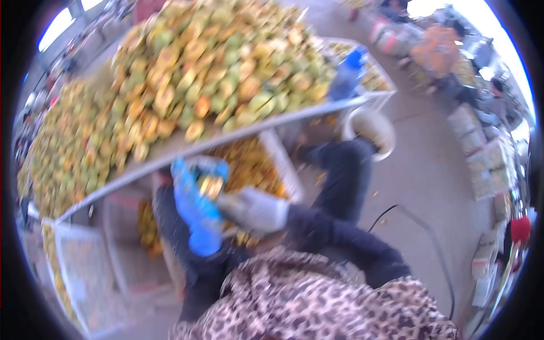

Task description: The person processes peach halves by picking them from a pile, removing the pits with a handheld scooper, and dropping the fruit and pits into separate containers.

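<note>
My left hand (195, 198), in a blue glove, is curled round a pale yellow piece of cut fruit (211, 186) in front of my lap. Close against it is my right hand (258, 209) in a light grey glove, blurred, with its fingers closed. Whatever those fingers hold cannot be made out. Beneath both hands stands a crate (281, 164) containing orange-brown fruit pieces (249, 161). Just beyond, a big heap of halved green and yellow fruit (226, 73) covers the table.
The table's pale raised edge (226, 137) runs across in front of me. A blue-capped bottle (347, 75) stands at its right end, above a white bucket (371, 131). White crates (88, 272) sit at left. A black cable (433, 238) crosses the floor. Stacked boxes (481, 153) line the right.
</note>
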Action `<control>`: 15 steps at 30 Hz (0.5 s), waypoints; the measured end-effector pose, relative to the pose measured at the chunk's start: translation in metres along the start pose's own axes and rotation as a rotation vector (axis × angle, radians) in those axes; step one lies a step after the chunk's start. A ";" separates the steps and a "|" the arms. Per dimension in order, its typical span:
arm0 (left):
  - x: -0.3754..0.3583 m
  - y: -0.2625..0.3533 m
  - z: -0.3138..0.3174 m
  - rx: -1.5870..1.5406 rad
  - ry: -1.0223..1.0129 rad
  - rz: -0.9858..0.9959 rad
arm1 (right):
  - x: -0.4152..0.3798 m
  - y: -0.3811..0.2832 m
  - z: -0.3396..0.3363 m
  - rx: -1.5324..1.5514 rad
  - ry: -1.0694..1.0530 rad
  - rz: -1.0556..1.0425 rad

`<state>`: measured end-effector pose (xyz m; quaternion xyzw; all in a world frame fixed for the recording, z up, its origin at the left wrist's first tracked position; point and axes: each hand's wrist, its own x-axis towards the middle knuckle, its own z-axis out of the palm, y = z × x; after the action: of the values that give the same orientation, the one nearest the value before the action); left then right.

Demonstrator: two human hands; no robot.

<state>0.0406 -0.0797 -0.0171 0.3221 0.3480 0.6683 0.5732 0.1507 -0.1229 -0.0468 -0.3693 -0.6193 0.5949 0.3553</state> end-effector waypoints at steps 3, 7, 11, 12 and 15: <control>0.013 0.002 -0.022 -0.194 -0.470 -0.269 | -0.010 -0.033 -0.021 0.198 -0.205 0.276; 0.021 -0.003 -0.024 0.008 -0.709 -0.046 | -0.008 -0.016 -0.028 0.347 -0.316 0.317; 0.015 -0.012 -0.013 0.007 -0.640 -0.047 | -0.012 -0.014 -0.023 0.533 -0.260 0.265; 0.015 -0.016 -0.007 -0.326 -0.529 -0.100 | -0.012 -0.021 -0.027 0.762 -0.393 0.385; 0.041 -0.039 -0.020 -0.409 -0.295 -0.372 | -0.007 -0.023 -0.030 0.887 -0.348 0.488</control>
<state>0.0391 -0.0374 -0.0592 0.2242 0.1722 0.5541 0.7830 0.1794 -0.1156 -0.0225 -0.2127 -0.2543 0.9172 0.2209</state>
